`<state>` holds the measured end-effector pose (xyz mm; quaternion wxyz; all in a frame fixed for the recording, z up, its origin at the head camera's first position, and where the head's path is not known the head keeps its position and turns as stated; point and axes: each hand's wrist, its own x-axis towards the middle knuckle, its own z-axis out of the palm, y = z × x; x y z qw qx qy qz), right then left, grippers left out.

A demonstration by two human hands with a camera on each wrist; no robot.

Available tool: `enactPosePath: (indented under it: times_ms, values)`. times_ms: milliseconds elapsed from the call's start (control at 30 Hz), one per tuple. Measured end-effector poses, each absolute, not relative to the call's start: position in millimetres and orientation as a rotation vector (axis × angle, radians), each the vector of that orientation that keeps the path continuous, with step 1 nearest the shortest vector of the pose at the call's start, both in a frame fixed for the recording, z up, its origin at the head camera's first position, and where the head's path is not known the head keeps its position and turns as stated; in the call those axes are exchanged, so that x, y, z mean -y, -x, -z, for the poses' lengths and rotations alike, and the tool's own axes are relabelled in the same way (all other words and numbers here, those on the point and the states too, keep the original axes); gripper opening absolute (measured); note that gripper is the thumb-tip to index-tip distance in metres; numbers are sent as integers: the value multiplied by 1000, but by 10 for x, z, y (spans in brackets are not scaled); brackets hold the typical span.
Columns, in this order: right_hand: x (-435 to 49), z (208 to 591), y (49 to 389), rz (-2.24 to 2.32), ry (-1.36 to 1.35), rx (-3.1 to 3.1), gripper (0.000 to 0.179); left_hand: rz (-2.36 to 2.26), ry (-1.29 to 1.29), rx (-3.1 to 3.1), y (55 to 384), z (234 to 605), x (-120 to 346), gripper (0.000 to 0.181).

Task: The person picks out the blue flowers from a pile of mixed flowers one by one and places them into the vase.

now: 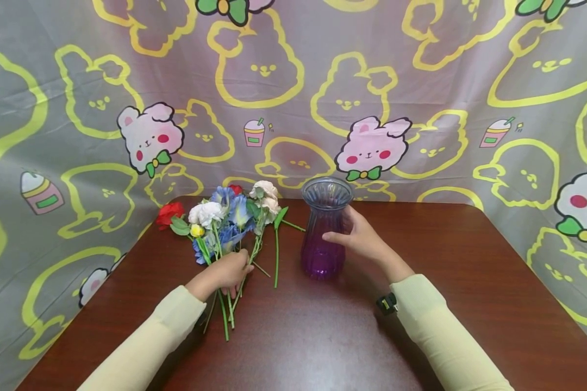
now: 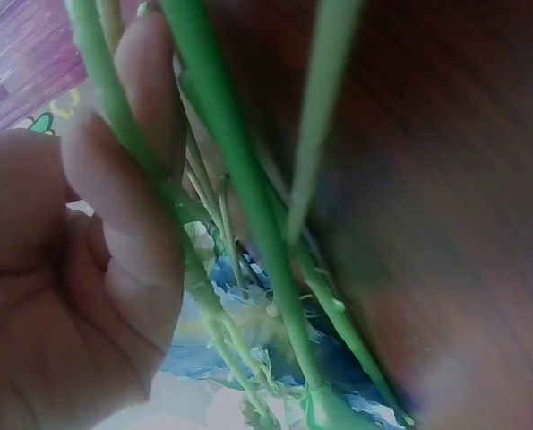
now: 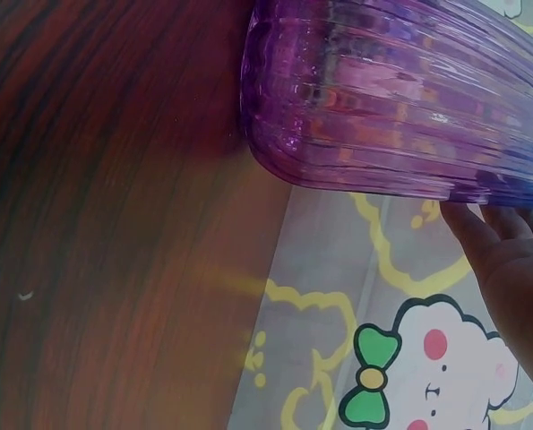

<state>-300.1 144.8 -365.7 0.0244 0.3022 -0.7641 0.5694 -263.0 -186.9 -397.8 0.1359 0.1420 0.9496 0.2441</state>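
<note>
In the head view, artificial flowers (image 1: 232, 212) in red, white, blue, yellow and pale pink lie bunched on the table's left side, blooms toward the back. My left hand (image 1: 229, 271) is among their green stems (image 1: 226, 320), its fingers curled at a stem; the exact hold is partly hidden. Its curled fingers (image 2: 132, 188) show against the stems (image 2: 248, 197) in the left wrist view. A ribbed glass vase (image 1: 323, 244), purple below and blue-grey at the rim, stands upright. My right hand (image 1: 364, 236) grips its right side, thumb in front; its fingers (image 3: 468, 224) touch the glass in the right wrist view.
Between flowers and vase lies a separate green stem with leaves (image 1: 276, 250). The brown wooden table (image 1: 469, 304) reaches back to a grey curtain (image 1: 283, 70) printed with yellow outlines and white cartoon rabbits. A dark strap device (image 1: 387, 304) sits at the right wrist.
</note>
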Motion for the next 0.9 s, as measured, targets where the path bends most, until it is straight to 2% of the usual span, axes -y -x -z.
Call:
enactPosePath:
  times_ms: [333, 567, 900]
  values:
    - [-1448, 3618, 3007, -1777, -910, 2386, 77, -697, -437, -2760, 2608, 3897, 1800, 16]
    - [-1401, 3409, 2805, -1776, -907, 2410, 74, -681, -532, -2831, 2588, 3898, 1729, 20]
    - [-1445, 3660, 2994, -1776, -918, 2365, 77, -775, -596, -2849, 2560, 3930, 1613, 12]
